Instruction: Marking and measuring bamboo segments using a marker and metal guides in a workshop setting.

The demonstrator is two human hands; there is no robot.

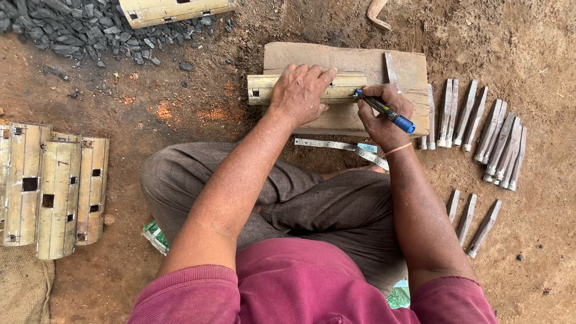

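Observation:
My left hand (pixel 302 92) presses flat on a pale bamboo half-cylinder (pixel 261 88) lying across a wooden block (pixel 354 60) on the dirt ground. My right hand (pixel 384 117) grips a blue-capped marker pen (pixel 387 111), its tip touching the right end of the bamboo piece. A thin metal blade (pixel 390 68) lies on the block just above my right hand. A measuring tape (pixel 342 146) rests on the ground below the block, near my knees.
Several split bamboo sections with square holes (pixel 57 189) lie at the left. Several narrow grey wedges (pixel 480 129) are lined up at the right, three more (pixel 471 219) below them. A heap of dark stones (pixel 78 27) and another bamboo piece (pixel 174 11) sit at the top.

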